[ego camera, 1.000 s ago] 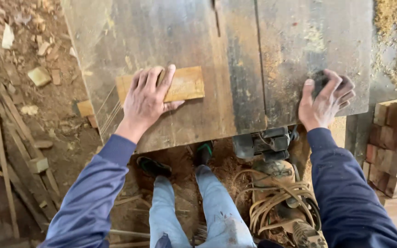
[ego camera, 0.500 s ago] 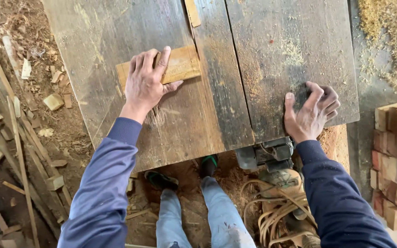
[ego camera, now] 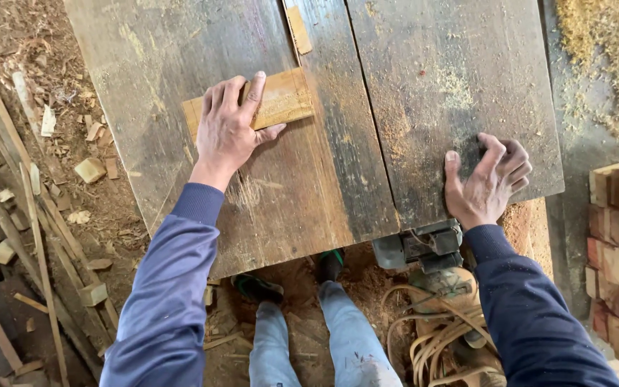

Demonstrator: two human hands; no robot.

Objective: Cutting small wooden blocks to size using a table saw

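**Head view: block pressed flat, short of the slot**

Nearest us, our right hand (ego camera: pixel 487 183) lay on the table (ego camera: pixel 424 93) edge, fingers curled, holding nothing we could make out. Farther on, our left hand (ego camera: pixel 229 129) lay spread on the block (ego camera: pixel 284 100), pinning it, not gripping it. The block jutted right past our fingertips. It looked uncut, its end just short of the slot (ego camera: pixel 298 29).

Pale smooth wood block (ego camera: pixel 281 100); worn, rough wooden table (ego camera: pixel 424 86).
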